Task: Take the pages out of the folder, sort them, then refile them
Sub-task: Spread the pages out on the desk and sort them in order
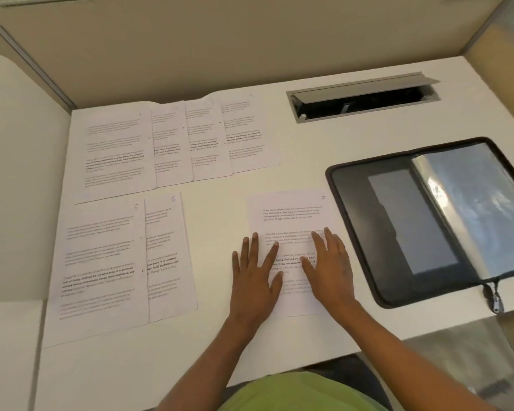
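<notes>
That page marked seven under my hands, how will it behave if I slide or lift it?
Page 7 is one thin sheet lying flat, so it will probably droop when lifted by an edge. The desk looks smooth, so under the flat left hand and right hand it should slide easily. Uneven pushing might crease it.

both hands (291, 268) flat on page (291, 213), open folder (398, 232) beside
</notes>
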### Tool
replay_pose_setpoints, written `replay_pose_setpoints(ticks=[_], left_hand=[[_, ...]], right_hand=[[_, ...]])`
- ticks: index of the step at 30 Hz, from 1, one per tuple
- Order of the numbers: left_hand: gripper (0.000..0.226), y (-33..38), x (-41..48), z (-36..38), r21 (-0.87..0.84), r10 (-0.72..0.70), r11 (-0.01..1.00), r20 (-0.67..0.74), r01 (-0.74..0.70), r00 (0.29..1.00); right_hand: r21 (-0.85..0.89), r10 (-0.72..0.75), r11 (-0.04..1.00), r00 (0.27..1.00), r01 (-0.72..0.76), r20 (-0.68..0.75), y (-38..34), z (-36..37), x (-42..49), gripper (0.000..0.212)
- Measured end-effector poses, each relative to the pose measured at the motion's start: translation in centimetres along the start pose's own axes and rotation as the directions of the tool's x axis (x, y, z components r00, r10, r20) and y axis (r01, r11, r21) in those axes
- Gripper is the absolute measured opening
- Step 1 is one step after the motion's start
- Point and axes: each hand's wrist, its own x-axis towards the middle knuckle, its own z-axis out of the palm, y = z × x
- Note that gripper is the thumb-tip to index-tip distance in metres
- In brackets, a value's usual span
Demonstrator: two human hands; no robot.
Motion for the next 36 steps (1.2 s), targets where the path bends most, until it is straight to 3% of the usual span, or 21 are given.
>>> replay_pose_setpoints(ticks=[6, 11, 16, 20, 22, 24, 27, 31, 36], left_hand=[[0.065, 1.2, -0.7, 2.0, 0.081, -0.04, 0.996, -0.001, 0.04, 0.999], [0.064, 1.6, -1.0, 2.0, 0.074, -0.053, 0.996, -0.002, 0.053, 0.999], [0.063, 1.9, -1.0, 1.9, 0.07, -0.059, 0.996, 0.005, 0.059, 0.998], [0.065, 2.1, -0.5, 1.4, 0.023, -0.064, 0.998, 0.022, 0.064, 0.998], [0.067, 1.9, -0.2, 0.3, -0.031, -0.087, 0.996, -0.002, 0.086, 0.996], [0.069, 0.9, 0.1, -1.2, -0.051, -0.124, 0.991, -0.065, 0.121, 0.99], [0.073, -2.3, 0.4, -3.7, -0.082, -0.26, 0.965, -0.154, 0.25, 0.953], [0.083, -7.9, 0.7, -7.0, -0.05, -0.495, 0.866, -0.219, 0.497, 0.841], [0.089, -11.6, 1.3, -9.2, -0.019, -0.607, 0.784, -0.23, 0.62, 0.761]], right_hand=[[0.024, 0.122, 0.992, 0.992, -0.122, 0.017, 2.4, -1.3, -0.8, 0.067], [0.348, 0.149, 0.928, 0.989, -0.133, -0.021, 2.5, -2.2, -0.5, 0.059], [0.517, 0.187, 0.843, 0.982, -0.148, -0.023, 2.5, -3.4, -0.1, 0.041], [0.421, 0.195, 0.896, 0.977, -0.141, -0.088, 2.8, -4.3, 0.6, 0.022], [0.342, 0.178, 0.933, 0.97, -0.113, -0.166, 2.9, -4.8, 0.8, 0.023], [0.383, 0.17, 0.919, 0.97, -0.094, -0.172, 2.7, -5.6, 0.8, 0.024], [0.493, 0.141, 0.869, 0.978, -0.048, -0.153, 1.8, -6.8, 0.8, 0.018], [0.602, 0.171, 0.797, 0.976, -0.055, -0.137, 0.0, -7.2, 1.3, 0.012], [0.763, 0.201, 0.629, 0.979, -0.148, 0.024, -1.8, -6.1, 2.5, 0.008]])
